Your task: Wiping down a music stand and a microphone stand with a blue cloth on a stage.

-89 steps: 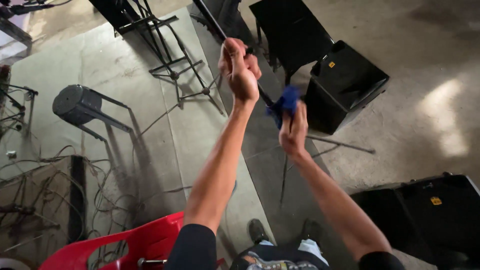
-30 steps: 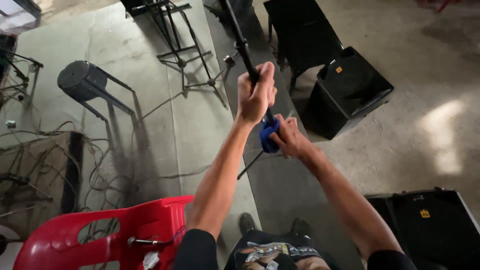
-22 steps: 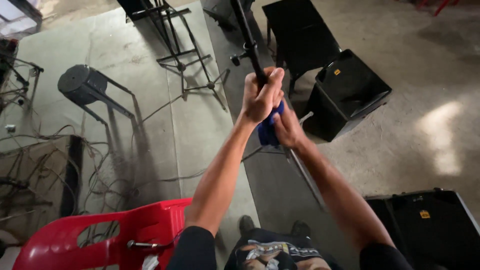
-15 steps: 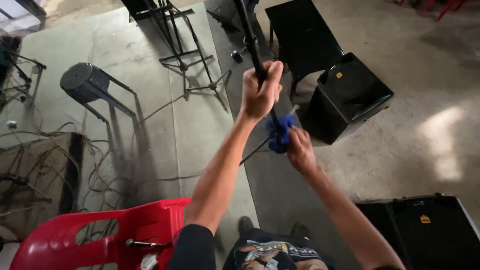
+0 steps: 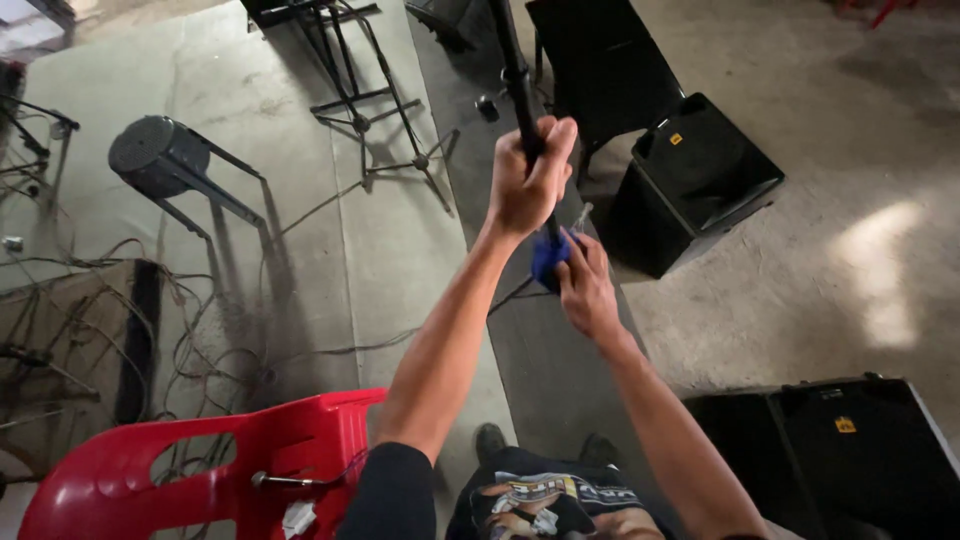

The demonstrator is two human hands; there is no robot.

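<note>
My left hand [image 5: 530,175] is closed around a black stand pole [image 5: 512,70] that runs up and away from me. Just below it, my right hand [image 5: 585,285] presses a blue cloth [image 5: 550,262] against the same pole. Both arms are stretched out in front of me. The pole's lower part is hidden behind my hands.
A red plastic chair [image 5: 190,470] stands at the lower left. A black stool [image 5: 165,160] and tangled cables [image 5: 90,330] lie to the left. Black speaker boxes [image 5: 700,175] sit to the right, another black case [image 5: 850,450] at lower right, folding stands [image 5: 370,110] ahead.
My right hand with the blue cloth has slid up and down the pole beneath my left hand, which kept its grip. The view shifted slightly.
</note>
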